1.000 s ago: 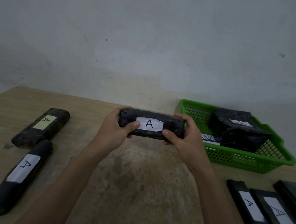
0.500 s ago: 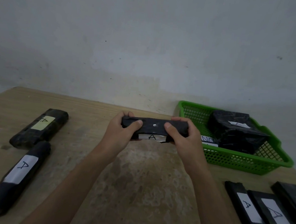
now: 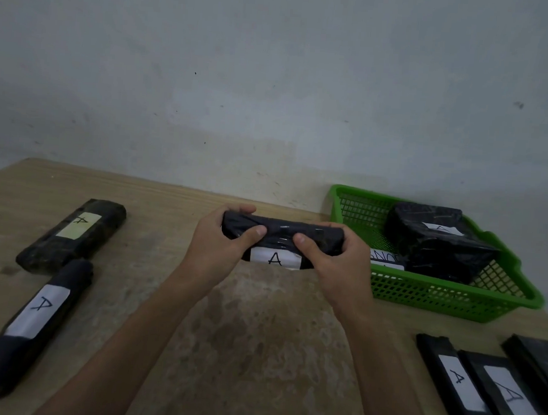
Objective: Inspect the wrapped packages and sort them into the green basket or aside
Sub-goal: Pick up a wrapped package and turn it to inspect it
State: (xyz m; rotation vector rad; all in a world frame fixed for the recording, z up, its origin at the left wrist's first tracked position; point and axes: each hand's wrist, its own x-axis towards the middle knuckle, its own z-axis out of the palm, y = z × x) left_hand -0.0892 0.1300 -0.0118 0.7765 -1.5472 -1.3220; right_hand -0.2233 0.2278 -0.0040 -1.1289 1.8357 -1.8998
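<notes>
A long black wrapped package [image 3: 280,234] with a white "A" label on its near lower face is held above the table's middle. My left hand [image 3: 213,247] grips its left end and my right hand [image 3: 340,267] grips its right end, both thumbs on top. The green basket [image 3: 448,299] stands at the right and holds a large black package [image 3: 438,243] with a white label and a smaller labelled one [image 3: 385,259] partly hidden beside it.
Two black packages lie at the left, one with a yellowish label [image 3: 73,233] and one with a white "A" label [image 3: 29,326]. Three flat black packages [image 3: 487,390] lie at the near right. A wall runs behind the wooden table [image 3: 250,335].
Both hands have rolled the package towards me, so its "A" label turned from the front face down to the lower near side. The package sits slightly lower.
</notes>
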